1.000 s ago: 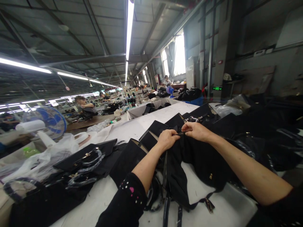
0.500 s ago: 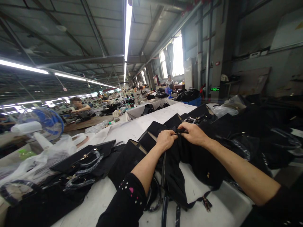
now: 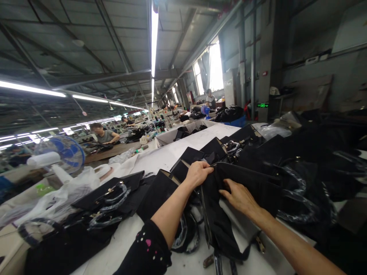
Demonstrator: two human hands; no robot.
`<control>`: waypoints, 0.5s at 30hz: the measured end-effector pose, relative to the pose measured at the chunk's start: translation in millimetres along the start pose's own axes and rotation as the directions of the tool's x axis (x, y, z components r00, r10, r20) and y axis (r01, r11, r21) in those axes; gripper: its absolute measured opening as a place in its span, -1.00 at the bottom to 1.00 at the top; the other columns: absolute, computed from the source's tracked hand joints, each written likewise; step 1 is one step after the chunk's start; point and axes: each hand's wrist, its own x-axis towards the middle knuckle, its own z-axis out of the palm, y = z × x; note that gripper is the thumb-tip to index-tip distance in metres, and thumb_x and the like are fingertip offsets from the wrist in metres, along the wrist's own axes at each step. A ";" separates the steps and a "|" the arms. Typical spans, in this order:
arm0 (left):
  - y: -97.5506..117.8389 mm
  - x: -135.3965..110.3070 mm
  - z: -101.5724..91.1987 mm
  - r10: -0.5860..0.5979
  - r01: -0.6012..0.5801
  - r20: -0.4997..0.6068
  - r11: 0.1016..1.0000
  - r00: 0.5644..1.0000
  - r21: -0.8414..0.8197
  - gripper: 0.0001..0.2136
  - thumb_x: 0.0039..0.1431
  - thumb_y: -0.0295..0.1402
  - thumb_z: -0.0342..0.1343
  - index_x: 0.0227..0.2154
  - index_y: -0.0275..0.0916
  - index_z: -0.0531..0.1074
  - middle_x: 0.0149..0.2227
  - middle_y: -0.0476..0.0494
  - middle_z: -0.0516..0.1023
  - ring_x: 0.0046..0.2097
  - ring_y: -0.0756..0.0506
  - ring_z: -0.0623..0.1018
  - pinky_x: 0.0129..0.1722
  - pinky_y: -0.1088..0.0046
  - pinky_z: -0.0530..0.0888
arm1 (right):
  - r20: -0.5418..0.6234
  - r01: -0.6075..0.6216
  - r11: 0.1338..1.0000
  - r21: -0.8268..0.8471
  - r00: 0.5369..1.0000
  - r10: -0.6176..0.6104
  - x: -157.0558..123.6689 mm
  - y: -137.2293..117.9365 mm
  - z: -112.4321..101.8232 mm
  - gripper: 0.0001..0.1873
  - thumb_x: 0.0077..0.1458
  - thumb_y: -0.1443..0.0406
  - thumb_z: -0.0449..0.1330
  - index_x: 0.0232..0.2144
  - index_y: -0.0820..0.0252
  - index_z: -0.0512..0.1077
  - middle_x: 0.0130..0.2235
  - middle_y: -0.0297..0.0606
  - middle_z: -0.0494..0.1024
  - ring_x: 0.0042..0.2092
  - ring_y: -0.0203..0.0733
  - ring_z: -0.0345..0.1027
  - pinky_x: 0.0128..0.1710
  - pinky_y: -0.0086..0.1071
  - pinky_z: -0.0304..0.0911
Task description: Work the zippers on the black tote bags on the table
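Observation:
A black fabric handbag point(image 3: 252, 183) stands in front of me on the white worktable point(image 3: 169, 154), its straps and metal clasps hanging toward me. My left hand point(image 3: 197, 172) is closed, pinching the bag's top edge at its near corner. My right hand point(image 3: 239, 196) lies lower on the bag's dark side panel, fingers stretched out and pressing against the cloth. More black bags surround it on both sides.
A heap of black bags with plastic-wrapped handles point(image 3: 109, 202) lies at the left, beside clear plastic bags point(image 3: 71, 189) and a blue desk fan point(image 3: 67, 151). Another dark pile point(image 3: 321, 152) fills the right. A seated person point(image 3: 104, 133) works at a far table.
My right hand has let go of the bag's top edge and dropped down onto its side panel, opening out. The left hand keeps its pinch on the top edge.

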 end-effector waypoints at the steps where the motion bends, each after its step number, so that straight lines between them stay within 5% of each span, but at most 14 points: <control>1: -1.1 -0.6 -0.4 -0.004 0.004 0.007 1.000 1.000 -0.005 -0.80 0.02 -0.23 0.11 -0.51 -0.23 0.53 -0.57 0.03 0.43 -0.46 0.00 0.39 -0.46 0.49 0.21 | 0.028 -0.035 0.999 -0.022 0.999 0.035 2.5 -2.6 1.8 -0.66 0.19 0.18 0.14 -0.02 0.22 0.36 -0.05 -0.04 0.53 -0.04 0.07 0.43 -0.11 -0.22 0.28; 6: -3.6 -1.7 -0.2 -0.013 0.013 0.009 1.000 1.000 -0.019 -0.79 0.03 -0.21 0.09 -0.52 -0.23 0.51 -0.58 0.03 0.42 -0.46 0.00 0.39 -0.48 0.50 0.19 | 0.028 -0.142 0.987 -0.068 0.989 0.144 20.4 -10.9 11.5 -0.74 0.15 0.10 0.18 -0.29 0.17 0.47 -0.30 -0.03 0.58 -0.22 0.15 0.48 -0.34 -0.25 0.20; 11: -3.4 -2.5 0.9 -0.011 0.011 -0.011 1.000 1.000 -0.028 -0.77 0.03 -0.20 0.09 -0.56 -0.24 0.47 -0.59 0.05 0.38 -0.46 0.01 0.38 -0.48 0.50 0.19 | 0.017 -0.086 0.996 0.016 0.996 0.086 32.2 -6.7 21.1 -0.83 0.19 0.19 0.15 -0.40 0.06 0.50 -0.33 -0.30 0.58 -0.22 -0.12 0.47 -0.31 -0.39 0.17; 15: -2.4 -2.3 0.7 -0.015 0.015 -0.012 0.999 1.000 -0.029 -0.78 0.02 -0.21 0.10 -0.56 -0.23 0.48 -0.58 0.04 0.41 -0.45 0.00 0.39 -0.47 0.50 0.19 | -0.015 -0.074 0.997 0.032 0.997 0.074 29.5 -4.3 26.6 -0.81 0.22 0.22 0.10 -0.39 0.09 0.47 -0.32 -0.31 0.58 -0.23 -0.16 0.47 -0.31 -0.41 0.17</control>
